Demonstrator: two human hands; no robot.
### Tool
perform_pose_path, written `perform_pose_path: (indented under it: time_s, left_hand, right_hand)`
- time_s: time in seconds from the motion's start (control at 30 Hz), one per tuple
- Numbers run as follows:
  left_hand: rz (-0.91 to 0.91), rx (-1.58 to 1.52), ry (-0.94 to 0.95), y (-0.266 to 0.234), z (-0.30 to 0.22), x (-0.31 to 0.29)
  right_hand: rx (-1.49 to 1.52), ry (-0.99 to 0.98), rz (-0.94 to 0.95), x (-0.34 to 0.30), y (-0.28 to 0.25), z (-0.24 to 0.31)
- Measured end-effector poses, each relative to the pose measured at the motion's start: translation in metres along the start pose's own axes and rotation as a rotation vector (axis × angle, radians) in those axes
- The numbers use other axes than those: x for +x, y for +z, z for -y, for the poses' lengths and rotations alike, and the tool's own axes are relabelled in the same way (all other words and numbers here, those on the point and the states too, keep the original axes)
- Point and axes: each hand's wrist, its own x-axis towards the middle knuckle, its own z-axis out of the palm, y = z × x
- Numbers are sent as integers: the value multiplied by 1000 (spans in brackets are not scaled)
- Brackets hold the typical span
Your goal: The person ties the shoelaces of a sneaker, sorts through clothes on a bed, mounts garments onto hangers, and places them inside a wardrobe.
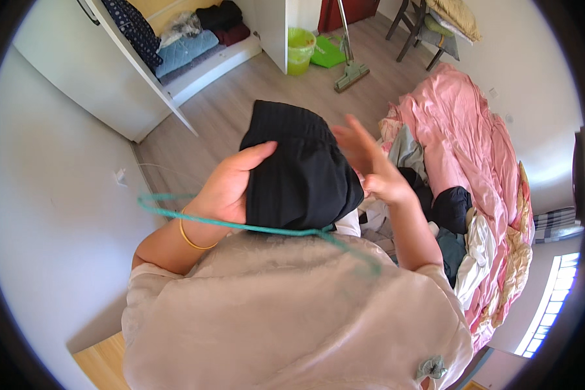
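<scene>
A folded black garment (296, 172) with a gathered elastic waistband is held up before my chest. My left hand (231, 182) grips its left edge, thumb lying over the front and fingers behind it. At the garment's right side, my right hand (374, 166) has its fingers stretched apart, slightly smeared by motion; its heel is close to the cloth. A thin teal clothes hanger (266, 229) crosses my left wrist and runs beneath the garment's lower edge. What holds the hanger up is hidden. A yellow bangle (192, 238) circles my left wrist.
To the right, pink bedding (445, 123) and a heap of clothes with a dark bundle (451, 209) and white cloth (478, 250). Ahead stand an open wardrobe (211, 62), a green bucket (299, 55), a green dustpan (329, 52), a mop (351, 75) and a chair (406, 29) holding cushions.
</scene>
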Motion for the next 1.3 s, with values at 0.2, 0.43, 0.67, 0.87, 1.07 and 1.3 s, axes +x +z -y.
perform_pose_path:
  time_s: [0.2, 0.43, 0.67, 0.87, 1.07, 1.3]
  left_hand:
    - [-91, 8, -11, -11, 6, 3]
    - [-252, 8, 137, -57, 8, 11]
    - [-284, 1002, 380, -140, 23, -26]
    - [114, 1528, 411, -151, 23, -44]
    - [-254, 432, 488, -146, 6, -39]
    - [-38, 17, 470, -142, -48, -20]
  right_hand:
    - [543, 411, 99, 0, 65, -12]
    - [1050, 833, -254, 4, 69, -36]
    - [1371, 647, -277, 16, 50, -44]
    - [1259, 423, -366, 32, 32, -61]
    - [1141, 432, -321, 63, 36, -25]
    - [467, 288, -343, 113, 35, 8]
